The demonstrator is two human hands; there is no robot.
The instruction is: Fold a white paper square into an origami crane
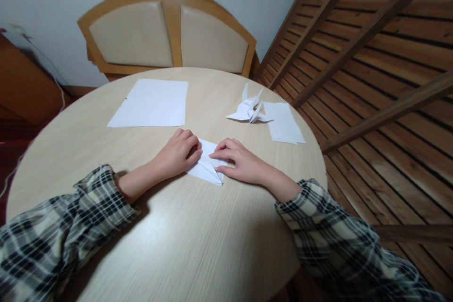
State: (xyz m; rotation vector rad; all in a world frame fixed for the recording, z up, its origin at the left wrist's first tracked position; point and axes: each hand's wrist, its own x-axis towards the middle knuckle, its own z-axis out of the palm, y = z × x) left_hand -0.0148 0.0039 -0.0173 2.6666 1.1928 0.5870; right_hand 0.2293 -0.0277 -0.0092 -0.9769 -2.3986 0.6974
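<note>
A small folded piece of white paper lies flat on the table in front of me, with creases running to a point at its near right corner. My left hand is closed at its left side, thumb and fingers pinching the edge. From the right, my right hand touches the same paper. Its thumb and forefinger rest on it with a gap between them. The paper's left and right edges are partly hidden under my fingers.
Folded white paper cranes stand at the back right of the round table, beside cut paper strips. A stack of white sheets lies at the back left. Behind the table is a chair; wooden slats rise on the right.
</note>
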